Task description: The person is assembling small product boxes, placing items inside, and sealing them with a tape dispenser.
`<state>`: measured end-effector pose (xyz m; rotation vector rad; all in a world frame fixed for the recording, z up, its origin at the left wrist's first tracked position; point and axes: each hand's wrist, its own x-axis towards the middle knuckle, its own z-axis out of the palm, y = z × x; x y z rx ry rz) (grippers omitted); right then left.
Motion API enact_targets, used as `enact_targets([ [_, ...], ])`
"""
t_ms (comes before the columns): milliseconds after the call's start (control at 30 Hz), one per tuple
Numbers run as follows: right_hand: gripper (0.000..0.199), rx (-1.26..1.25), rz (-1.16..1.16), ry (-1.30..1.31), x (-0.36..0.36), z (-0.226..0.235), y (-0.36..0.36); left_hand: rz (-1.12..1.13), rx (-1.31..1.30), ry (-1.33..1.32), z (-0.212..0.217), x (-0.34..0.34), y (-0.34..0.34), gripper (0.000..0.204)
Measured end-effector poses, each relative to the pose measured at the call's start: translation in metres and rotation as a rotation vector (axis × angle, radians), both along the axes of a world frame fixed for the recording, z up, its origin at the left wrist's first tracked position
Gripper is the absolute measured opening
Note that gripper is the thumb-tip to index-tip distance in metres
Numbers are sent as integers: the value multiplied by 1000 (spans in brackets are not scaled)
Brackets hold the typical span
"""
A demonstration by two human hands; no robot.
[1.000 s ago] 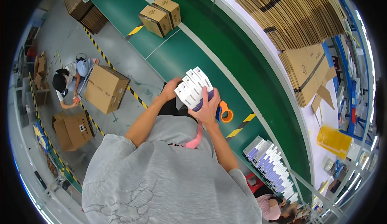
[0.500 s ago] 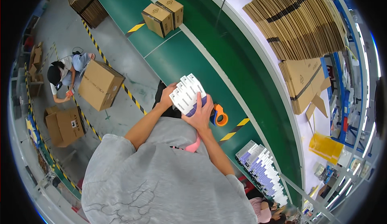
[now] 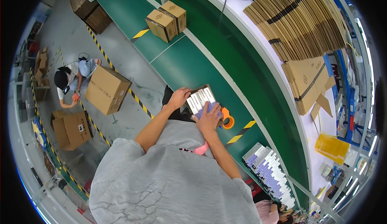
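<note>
Several slim white-and-purple boxes sit side by side in a small open brown carton, close in front of my body on the green table. My left hand is closed at the carton's left edge. Over the purple ends of the boxes lies my right hand, its fingers spread and pressing on them. Just to the right of that hand is an orange tape roll with a blue part, partly hidden by the hand.
Long rows of white-and-purple boxes lie at lower right. Two closed cartons stand farther along the table. Flattened cartons are stacked on the white bench. On the floor at left, a person crouches beside a large carton.
The white-and-purple boxes, held up between both hands before, are now lower and inside the open carton. My right hand has spread over them; my left has moved to the carton's edge.
</note>
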<state>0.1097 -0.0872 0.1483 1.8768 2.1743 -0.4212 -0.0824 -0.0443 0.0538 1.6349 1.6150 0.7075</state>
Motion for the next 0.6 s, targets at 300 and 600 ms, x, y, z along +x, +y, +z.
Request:
enact_targets([
  [300,60,88,166,353,42,-79,-14,13,-155,-160,13,0,4,31],
  [600,84,117,267,102,50,-100,-25,-62,-289,337,-7,18,5,50],
])
